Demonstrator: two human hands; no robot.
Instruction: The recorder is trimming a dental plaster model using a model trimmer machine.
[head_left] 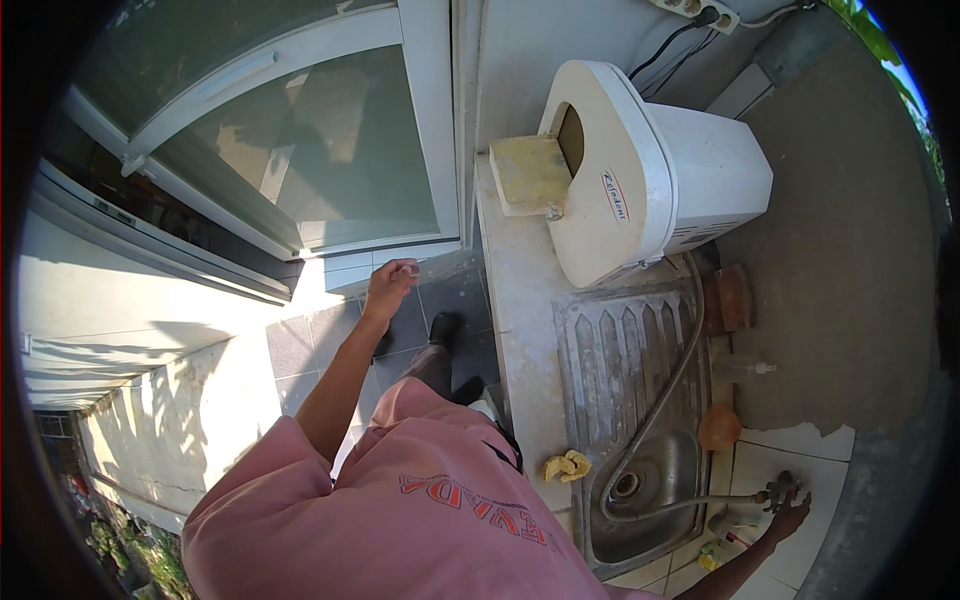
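The dark metal wall tap (781, 489) is right at the fingers of my right hand (790, 513); they touch it, presumably to work its handle, but I cannot tell how tightly they close. A long grey flexible hose (655, 408) joins the tap and curves away to the left of that hand into the steel sink with a ribbed drainboard (628, 388), probably lying there so drips would drain. A crumpled yellowish sponge-like lump (567, 466) rests between my hands, by the basin edge. My left hand (393, 285) hangs well apart, fingers loosely bent, perhaps for balance; whether it pinches anything, I cannot tell.
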